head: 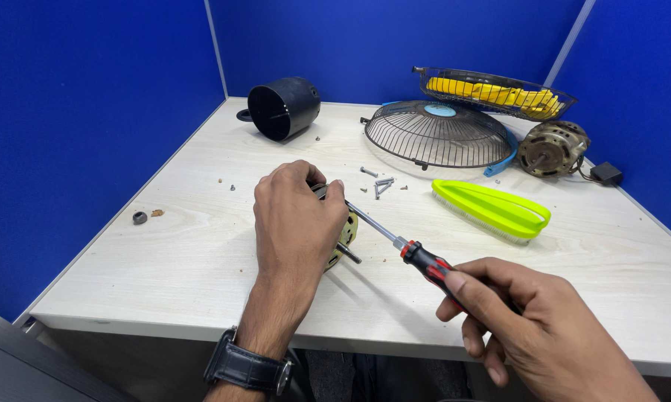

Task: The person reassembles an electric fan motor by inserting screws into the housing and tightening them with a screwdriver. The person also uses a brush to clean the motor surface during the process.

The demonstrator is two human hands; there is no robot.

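- The small motor with yellowish windings sits near the front middle of the tabletop, its shaft sticking out towards the right, and is mostly hidden under the left hand.
- The left hand is closed over the motor from above, fingers curled around its top.
- The right hand grips the red-and-black handle of a screwdriver, fingers wrapped narrow; the metal shank runs up-left to the motor beside the left fingertips.
- A few loose screws lie just behind the motor.
- A bright green brush lies to the right of the screws.
- Farther back, a dark wire fan guard rests dome-up, a second wire guard behind it holds yellow fan blades, and a larger motor stands at the right.
- A black round housing lies on its side at the back left, open mouth facing forward.
- Blue partition walls enclose the pale wood-grain tabletop.
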